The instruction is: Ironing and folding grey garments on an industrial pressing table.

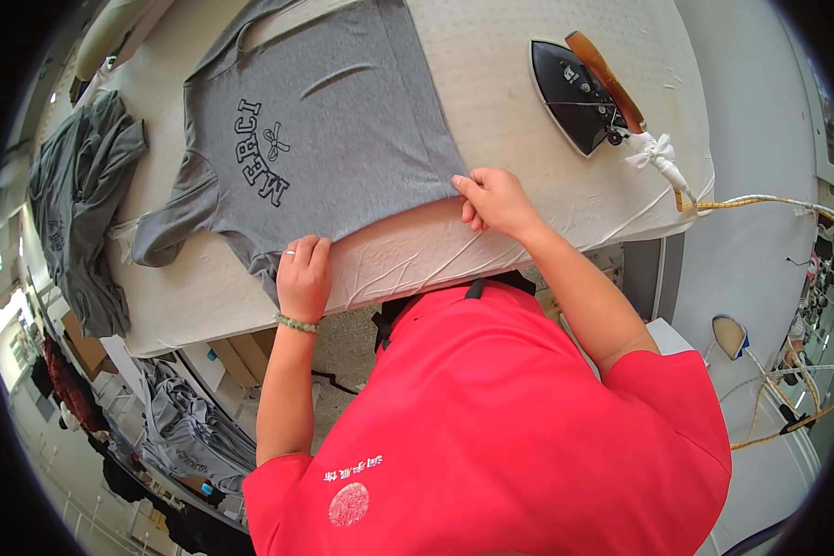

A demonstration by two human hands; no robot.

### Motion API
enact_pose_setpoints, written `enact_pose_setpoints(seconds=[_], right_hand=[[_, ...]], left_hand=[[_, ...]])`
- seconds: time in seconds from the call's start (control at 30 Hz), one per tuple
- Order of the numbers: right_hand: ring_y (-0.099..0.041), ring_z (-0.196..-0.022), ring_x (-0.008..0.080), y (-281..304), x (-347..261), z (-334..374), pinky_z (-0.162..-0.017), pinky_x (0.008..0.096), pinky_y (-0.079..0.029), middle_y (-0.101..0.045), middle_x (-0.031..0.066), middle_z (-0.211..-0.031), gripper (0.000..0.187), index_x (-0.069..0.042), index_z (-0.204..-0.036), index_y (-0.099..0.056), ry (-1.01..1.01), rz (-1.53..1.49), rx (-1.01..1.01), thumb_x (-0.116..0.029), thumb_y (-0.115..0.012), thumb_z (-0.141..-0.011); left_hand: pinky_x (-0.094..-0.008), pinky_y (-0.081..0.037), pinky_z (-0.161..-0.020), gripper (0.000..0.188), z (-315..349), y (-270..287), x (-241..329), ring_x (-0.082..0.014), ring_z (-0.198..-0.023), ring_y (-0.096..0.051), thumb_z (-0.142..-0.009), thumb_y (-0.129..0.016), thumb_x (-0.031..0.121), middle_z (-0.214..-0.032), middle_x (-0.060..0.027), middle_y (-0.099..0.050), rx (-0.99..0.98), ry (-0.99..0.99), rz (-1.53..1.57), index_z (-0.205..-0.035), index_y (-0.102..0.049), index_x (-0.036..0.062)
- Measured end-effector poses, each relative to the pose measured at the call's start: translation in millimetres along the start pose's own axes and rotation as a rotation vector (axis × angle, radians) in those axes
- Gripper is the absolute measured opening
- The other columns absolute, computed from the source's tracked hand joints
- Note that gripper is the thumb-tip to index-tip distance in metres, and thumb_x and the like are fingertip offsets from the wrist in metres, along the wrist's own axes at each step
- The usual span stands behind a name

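A grey sweatshirt [343, 130] with dark lettering and a small bow print lies spread on the cloth-covered ironing table [519, 222]. Its hem points to the right and its neckline to the left. My left hand [304, 278], with a ring and a beaded bracelet at the wrist, is closed on the near edge by the sleeve. At the hem's near corner, my right hand [496, 201] pinches the fabric between thumb and fingers. Beyond it, at the far right of the table, rests a black iron [565, 93] with a wooden handle [607, 82].
More grey garments [88, 204] are heaped over the table's left end. White cloth wraps the iron's cord [658, 157], which runs off to the right with a yellow-striped hose [769, 199]. Below left hang further grey garments [190, 431]. A second iron [729, 335] is at the right.
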State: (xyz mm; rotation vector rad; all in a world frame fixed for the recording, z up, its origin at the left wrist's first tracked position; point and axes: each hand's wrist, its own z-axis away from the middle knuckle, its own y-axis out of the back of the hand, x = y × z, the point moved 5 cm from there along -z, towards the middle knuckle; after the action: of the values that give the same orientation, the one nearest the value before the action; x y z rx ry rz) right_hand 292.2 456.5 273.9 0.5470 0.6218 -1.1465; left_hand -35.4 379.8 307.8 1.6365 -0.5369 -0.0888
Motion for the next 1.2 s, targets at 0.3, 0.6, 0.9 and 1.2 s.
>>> enact_pose_setpoints(seconds=[0.3,0.6,0.9,1.2], right_hand=[[-0.071,-0.070,0.0246,-4.0,-17.8,5.0,-0.064,0.0399,-0.056,-0.071,0.0085,-0.078,0.029,-0.005,-0.091,-0.067,0.432,0.736,0.467,-0.032,-0.077,-0.094],[-0.071,-0.075,0.0236,-3.6,-22.2,-16.1,-0.067,0.0381,-0.055,-0.073,0.0076,-0.087,0.026,-0.005,-0.099,-0.067,0.492,0.541,0.383,-0.025,-0.080,-0.089],[-0.067,-0.062,0.0152,-2.7,5.3,-32.7,-0.057,0.0339,-0.055,-0.071,0.0094,-0.080,0.024,0.001,-0.095,-0.063,0.323,0.278,0.070,-0.016,-0.078,-0.087],[-0.062,-0.055,0.0117,-4.8,-11.2,-26.5,-0.048,0.0278,-0.049,-0.067,0.0076,-0.080,0.020,0.001,-0.097,-0.059,0.171,0.149,-0.016,-0.010,-0.075,-0.091]], left_hand=[[-0.0443,-0.053,-0.099,0.028,-87.3,-17.3,52.6,-0.0346,-0.115,-0.066,-0.091,-0.070,0.006,-0.124,-0.0141,-0.068,0.146,-0.006,0.245,-0.119,-0.070,0.0018],[-0.0493,-0.032,-0.127,0.057,-126.5,-87.3,82.8,-0.0338,-0.154,-0.039,-0.102,-0.065,0.026,-0.164,-0.0135,-0.046,0.107,-0.028,0.230,-0.153,-0.053,0.0035],[-0.0488,-0.027,-0.129,0.059,-126.9,-87.5,87.6,-0.0321,-0.156,-0.037,-0.103,-0.063,0.029,-0.167,-0.0119,-0.043,0.065,0.008,0.244,-0.155,-0.051,0.0062],[-0.0484,-0.027,-0.129,0.060,-126.0,-87.9,87.6,-0.0311,-0.156,-0.037,-0.102,-0.064,0.030,-0.167,-0.0106,-0.043,0.082,0.031,0.233,-0.156,-0.051,0.0077]])
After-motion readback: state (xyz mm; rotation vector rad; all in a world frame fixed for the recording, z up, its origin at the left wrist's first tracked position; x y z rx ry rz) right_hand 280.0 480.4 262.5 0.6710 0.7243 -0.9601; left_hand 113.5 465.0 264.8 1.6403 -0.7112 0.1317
